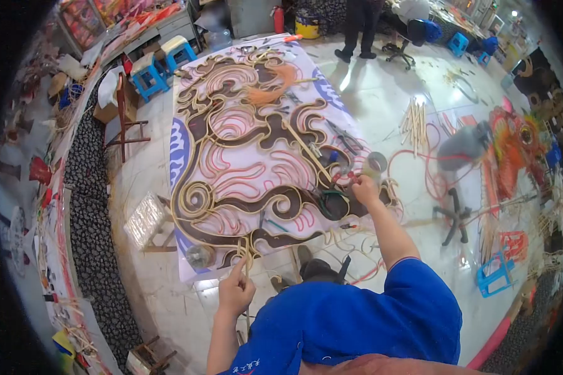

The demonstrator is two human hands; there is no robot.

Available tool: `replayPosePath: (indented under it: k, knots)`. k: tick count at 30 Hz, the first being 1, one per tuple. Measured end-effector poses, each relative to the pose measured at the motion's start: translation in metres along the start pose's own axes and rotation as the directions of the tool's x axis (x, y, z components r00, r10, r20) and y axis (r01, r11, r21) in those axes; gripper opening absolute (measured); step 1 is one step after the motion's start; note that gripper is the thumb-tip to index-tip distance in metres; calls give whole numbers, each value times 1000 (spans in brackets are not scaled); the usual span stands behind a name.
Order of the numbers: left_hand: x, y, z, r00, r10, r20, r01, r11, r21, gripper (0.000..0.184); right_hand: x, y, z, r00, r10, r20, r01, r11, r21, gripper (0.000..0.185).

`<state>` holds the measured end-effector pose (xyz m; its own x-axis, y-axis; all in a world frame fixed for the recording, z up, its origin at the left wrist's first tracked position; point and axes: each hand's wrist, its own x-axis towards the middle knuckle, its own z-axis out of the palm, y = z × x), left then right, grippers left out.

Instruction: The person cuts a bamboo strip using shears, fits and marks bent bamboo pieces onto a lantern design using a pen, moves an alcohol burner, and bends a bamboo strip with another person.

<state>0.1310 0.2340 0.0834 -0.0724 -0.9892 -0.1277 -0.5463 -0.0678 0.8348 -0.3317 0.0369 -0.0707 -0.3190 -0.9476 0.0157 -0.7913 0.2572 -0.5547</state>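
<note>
On the floor lies a large sheet (197, 270) printed with a dark scrolling pattern, with bent pale strips forming a frame (199, 199) along its curves. My left hand (236, 290) is at the sheet's near edge, its index finger pointing up and the other fingers curled round a thin pale strip (248, 265). My right hand (364, 189) reaches to the sheet's right side, its fingers closed on a small red-handled tool (344, 178) whose working end I cannot make out. A long straight strip (309, 153) lies across the frame close by.
Blue stools (149, 80) stand at the far left, and a wooden chair (125, 122) lies nearby. Bundled sticks (414, 125), red tubing (419, 164) and a swivel chair base (455, 215) are on the right. A person (361, 28) stands at the back.
</note>
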Motion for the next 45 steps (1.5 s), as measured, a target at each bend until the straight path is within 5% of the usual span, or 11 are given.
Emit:
replayPosePath:
  k: [5, 17, 22, 25, 26, 29, 33, 41, 45]
  knots:
    - [-10, -1, -6, 1000, -11, 4, 11, 1000, 3, 63, 6, 4, -13, 999, -47, -24, 50, 986, 159, 20]
    - [-29, -23, -16, 999, 11, -40, -13, 999, -45, 62, -8, -57, -84, 863, -156, -480, 161, 986, -31, 22]
    - [-39, -35, -21, 997, 42, -69, -47, 996, -70, 63, -34, -95, -118, 837, -209, -506, 289, 954, 84, 25]
    - [-43, -34, -29, 993, 64, -95, -68, 997, -42, 64, -61, -117, -151, 954, -74, -290, 245, 751, 613, 23]
    - [-46, -35, -31, 994, 59, -88, -62, 997, -41, 64, -71, -118, -162, 956, -67, -285, 236, 753, 614, 23]
    - [-49, -42, -31, 989, 90, -117, -96, 994, -49, 65, -88, -111, -192, 923, -256, 288, 27, 789, 614, 27]
    - [-51, -44, -32, 991, 89, -96, -98, 990, -98, 62, -124, -109, -158, 840, -167, 516, -160, 833, 530, 26]
    - [-43, -49, -42, 990, 105, -92, -107, 994, -22, 62, -192, -104, -68, 714, -303, 631, -165, 803, 573, 26]
    - [-46, -41, -46, 993, 97, -63, -99, 995, -31, 63, -160, -98, -81, 660, -427, 617, 129, 875, 467, 24]
